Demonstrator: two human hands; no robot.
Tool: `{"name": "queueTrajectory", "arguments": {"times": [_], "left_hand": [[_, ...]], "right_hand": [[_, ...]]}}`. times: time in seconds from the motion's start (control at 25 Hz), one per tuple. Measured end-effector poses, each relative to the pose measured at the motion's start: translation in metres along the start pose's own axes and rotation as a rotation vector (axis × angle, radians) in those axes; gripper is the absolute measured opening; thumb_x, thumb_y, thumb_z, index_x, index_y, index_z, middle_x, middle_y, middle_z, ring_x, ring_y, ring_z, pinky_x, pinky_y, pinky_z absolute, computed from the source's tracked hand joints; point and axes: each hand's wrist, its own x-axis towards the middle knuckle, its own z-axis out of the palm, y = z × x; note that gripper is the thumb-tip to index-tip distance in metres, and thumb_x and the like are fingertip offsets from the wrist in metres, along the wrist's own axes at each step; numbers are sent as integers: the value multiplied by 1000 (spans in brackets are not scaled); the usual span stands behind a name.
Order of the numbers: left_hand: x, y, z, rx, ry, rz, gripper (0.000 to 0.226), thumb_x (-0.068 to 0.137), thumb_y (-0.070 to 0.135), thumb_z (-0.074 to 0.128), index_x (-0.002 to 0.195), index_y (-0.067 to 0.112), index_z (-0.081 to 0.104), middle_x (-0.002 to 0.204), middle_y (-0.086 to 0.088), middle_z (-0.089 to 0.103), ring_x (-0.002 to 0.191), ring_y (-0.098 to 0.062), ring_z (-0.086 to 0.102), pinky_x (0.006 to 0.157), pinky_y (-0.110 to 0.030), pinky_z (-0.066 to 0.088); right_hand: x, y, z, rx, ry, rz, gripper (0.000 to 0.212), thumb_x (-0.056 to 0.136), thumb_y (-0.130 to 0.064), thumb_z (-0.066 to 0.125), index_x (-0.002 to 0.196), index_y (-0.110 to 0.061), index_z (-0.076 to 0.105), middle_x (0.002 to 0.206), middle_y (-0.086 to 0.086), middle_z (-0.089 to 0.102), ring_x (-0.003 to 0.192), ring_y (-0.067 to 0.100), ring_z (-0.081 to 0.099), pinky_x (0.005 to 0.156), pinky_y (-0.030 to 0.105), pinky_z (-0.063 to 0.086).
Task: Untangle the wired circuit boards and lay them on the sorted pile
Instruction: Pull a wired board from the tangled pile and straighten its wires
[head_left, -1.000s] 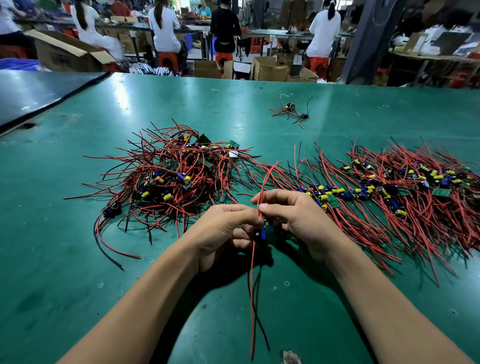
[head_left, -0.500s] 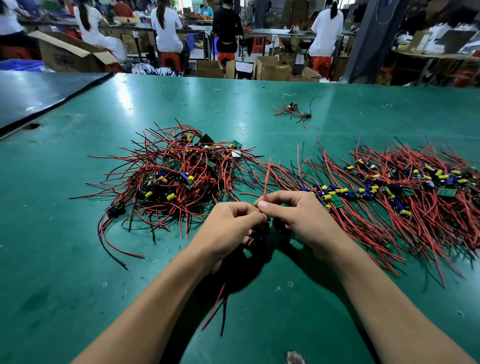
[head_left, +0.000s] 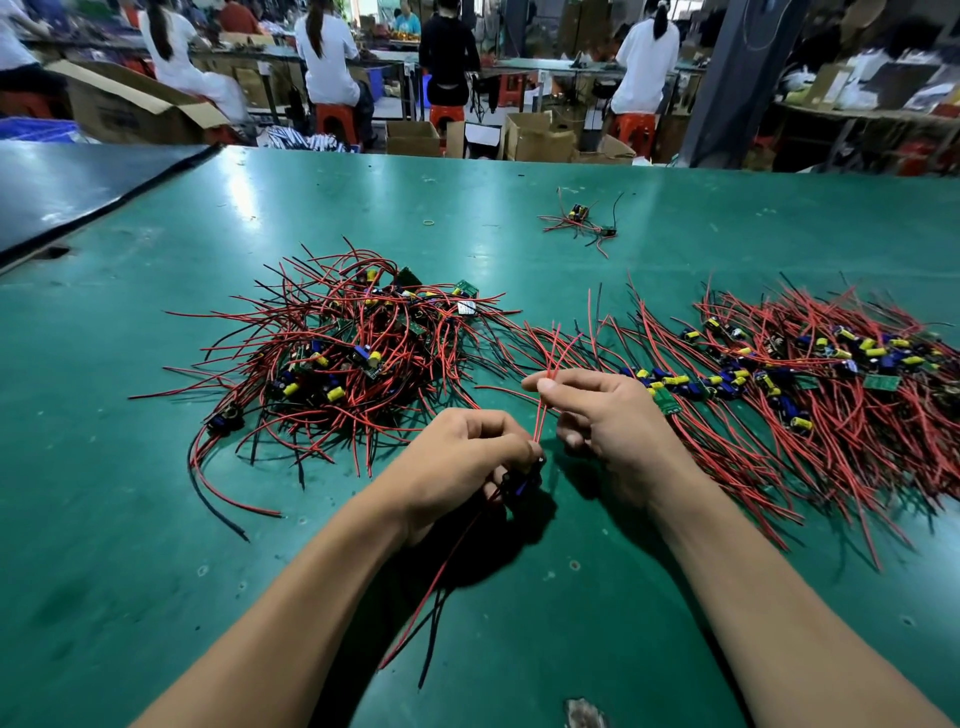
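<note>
My left hand (head_left: 462, 457) grips a small circuit board (head_left: 524, 480) with dark and blue parts, just above the green table (head_left: 156, 545). Red and black wires (head_left: 431, 597) hang from the board toward me. My right hand (head_left: 602, 415) pinches two red wires (head_left: 545, 395) of the same board, which rise from it between thumb and forefinger. A tangled heap of wired boards (head_left: 353, 353) lies to the left behind my hands. The sorted pile (head_left: 810, 384), with its wires combed one way, stretches to the right.
A lone wired board (head_left: 582, 221) lies farther back in the middle of the table. A darker table (head_left: 62, 187) joins at the far left. Beyond the far edge are cardboard boxes (head_left: 540, 137), red stools and several seated people with their backs turned.
My right hand has slid up along the red wires and away from my left hand. The wire ends hanging toward me have swung lower and straighter than half a second ago.
</note>
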Motion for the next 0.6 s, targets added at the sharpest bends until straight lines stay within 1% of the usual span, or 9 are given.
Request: {"name": "queueTrajectory", "arguments": {"times": [0.08, 0.12, 0.2, 0.24, 0.28, 0.36, 0.44, 0.48, 0.6], "left_hand": [[0, -1, 1, -50, 23, -1, 9, 89, 2, 64, 81, 5, 67, 67, -12, 59, 50, -13, 51, 46, -20, 38], [1, -2, 3, -83, 44, 2, 5, 89, 1, 64, 86, 2, 68, 69, -11, 64, 49, -12, 56, 44, -17, 40], [2, -5, 5, -147, 84, 15, 7, 91, 4, 63, 91, 1, 70, 74, -11, 71, 54, -17, 65, 46, -18, 46], [3, -7, 5, -168, 110, 22, 11, 92, 8, 63, 89, 4, 73, 75, -12, 72, 56, -21, 65, 50, -21, 48], [4, -8, 5, -177, 145, 27, 14, 92, 12, 64, 84, 9, 75, 73, -12, 72, 57, -23, 62, 54, -24, 48], [4, -9, 4, -161, 200, 41, 18, 91, 14, 66, 77, 12, 76, 69, -13, 71, 56, -23, 59, 59, -28, 48], [3, -9, 4, -139, 204, 48, 16, 90, 11, 67, 75, 10, 74, 68, -14, 71, 57, -25, 62, 61, -32, 52], [2, -9, 5, -126, 195, 50, 15, 90, 10, 68, 76, 7, 72, 67, -15, 70, 56, -25, 63, 60, -33, 53], [3, -8, 6, -70, 167, 70, 15, 91, 8, 66, 77, 1, 67, 63, -14, 67, 54, -26, 63, 59, -35, 55]], "right_hand": [[-1, 5, 6, 23, 19, 5, 19, 95, -28, 65, 87, -17, 78, 45, 1, 40, 35, 12, 29, 42, 16, 24], [-1, 7, 9, 38, 13, 9, 21, 95, -32, 65, 87, -17, 77, 45, 1, 39, 37, 14, 31, 43, 19, 28], [-1, 8, 10, 64, -15, 14, 23, 94, -35, 67, 87, -15, 77, 46, 1, 41, 41, 16, 36, 45, 22, 37], [-1, 8, 9, 39, -35, 5, 22, 93, -34, 68, 86, -15, 77, 48, 0, 45, 41, 16, 40, 43, 21, 39], [-2, 7, 7, -16, -60, -10, 20, 92, -33, 70, 86, -15, 78, 51, -3, 52, 42, 11, 43, 42, 19, 39], [-4, 6, 4, -125, -119, -27, 17, 89, -31, 74, 88, -15, 79, 64, -5, 64, 46, 4, 47, 43, 14, 38], [-3, 5, 0, -136, -156, 2, 14, 86, -29, 76, 87, -15, 79, 78, 0, 69, 49, 4, 45, 46, 16, 34], [-3, 4, -1, -129, -156, 14, 11, 85, -26, 77, 83, -15, 78, 81, 4, 69, 49, 6, 42, 47, 19, 31], [-3, 1, -4, -190, -79, -59, 6, 85, -17, 78, 81, -13, 77, 68, 3, 64, 45, 8, 38, 44, 18, 30]]}}
